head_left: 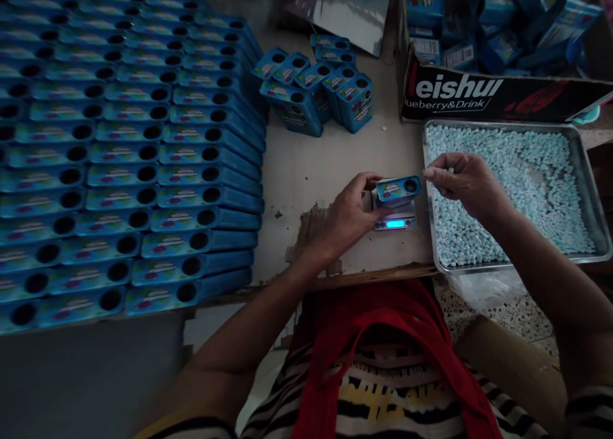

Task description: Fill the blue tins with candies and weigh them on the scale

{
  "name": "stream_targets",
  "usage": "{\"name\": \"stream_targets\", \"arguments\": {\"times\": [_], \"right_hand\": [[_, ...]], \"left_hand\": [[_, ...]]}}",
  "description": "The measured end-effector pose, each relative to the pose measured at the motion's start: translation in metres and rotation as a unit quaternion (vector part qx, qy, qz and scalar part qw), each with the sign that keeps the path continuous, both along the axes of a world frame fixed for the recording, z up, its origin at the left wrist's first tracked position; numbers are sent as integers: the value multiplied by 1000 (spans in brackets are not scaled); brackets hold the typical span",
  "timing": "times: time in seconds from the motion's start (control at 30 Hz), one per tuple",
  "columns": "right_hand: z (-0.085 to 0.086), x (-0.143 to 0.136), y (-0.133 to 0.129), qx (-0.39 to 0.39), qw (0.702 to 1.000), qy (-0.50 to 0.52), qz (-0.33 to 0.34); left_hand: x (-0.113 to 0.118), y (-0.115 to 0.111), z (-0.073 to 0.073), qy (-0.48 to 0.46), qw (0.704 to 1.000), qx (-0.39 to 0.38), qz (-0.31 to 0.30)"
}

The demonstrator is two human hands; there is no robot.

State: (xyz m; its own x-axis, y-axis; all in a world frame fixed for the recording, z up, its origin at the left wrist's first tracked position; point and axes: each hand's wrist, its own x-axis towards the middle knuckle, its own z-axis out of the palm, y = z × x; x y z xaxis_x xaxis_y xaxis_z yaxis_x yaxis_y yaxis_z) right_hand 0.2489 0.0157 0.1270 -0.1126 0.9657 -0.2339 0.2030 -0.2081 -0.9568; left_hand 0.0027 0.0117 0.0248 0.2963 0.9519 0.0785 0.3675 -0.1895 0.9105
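My left hand [354, 204] is wrapped round the left side of a blue candy box [389, 192] with a dark round hole in its top. The box is over a small digital scale [400, 223] with a lit blue display; whether it rests on the pan I cannot tell. Just right of the box, my right hand [467, 182] is closed, with a few small pale candies showing at its fingers. Under that hand lies a metal tray [431, 228] spread with small pale blue candies [479, 234].
Rows of upright blue boxes [129, 170] fill the left side of the table. Several more boxes [311, 87] stand in a loose group at the back. A black carton [502, 100] of jumbled blue boxes sits behind the tray. The table's front edge [368, 277] is worn.
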Motion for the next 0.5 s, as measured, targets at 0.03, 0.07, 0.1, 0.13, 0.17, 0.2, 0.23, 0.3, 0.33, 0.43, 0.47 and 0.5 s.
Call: {"name": "stream_targets", "arguments": {"times": [0.03,0.07,0.1,0.13,0.17,0.2,0.23,0.3,0.33,0.43,0.47,0.5], "right_hand": [[0,-6,3,13,1000,-17,-3],[-1,-11,5,23,999,-36,-2],[-2,-14,6,31,998,-56,4],[-3,-16,7,36,996,-77,13],[-4,-17,8,41,994,-94,23],[-5,-17,8,45,993,-107,33],[-5,-16,9,47,992,-113,43],[-4,-11,9,45,992,-104,47],[-4,-8,11,40,994,-91,37],[-6,2,20,25,999,-31,-26],[-8,3,26,22,999,-7,-45],[-11,2,32,19,998,14,-54]], "left_hand": [[0,0,3,3,1000,8,0],[1,1,6,6,1000,19,0],[3,3,10,11,999,32,-1],[6,5,14,16,999,47,-3],[11,7,19,25,998,62,-10],[16,10,22,37,996,74,-22],[22,12,26,53,995,82,-37],[32,17,31,91,990,89,-67],[36,19,34,108,987,89,-78],[32,26,46,133,984,96,-72],[26,30,55,136,984,104,-54],[17,37,66,139,983,116,-25]]}}
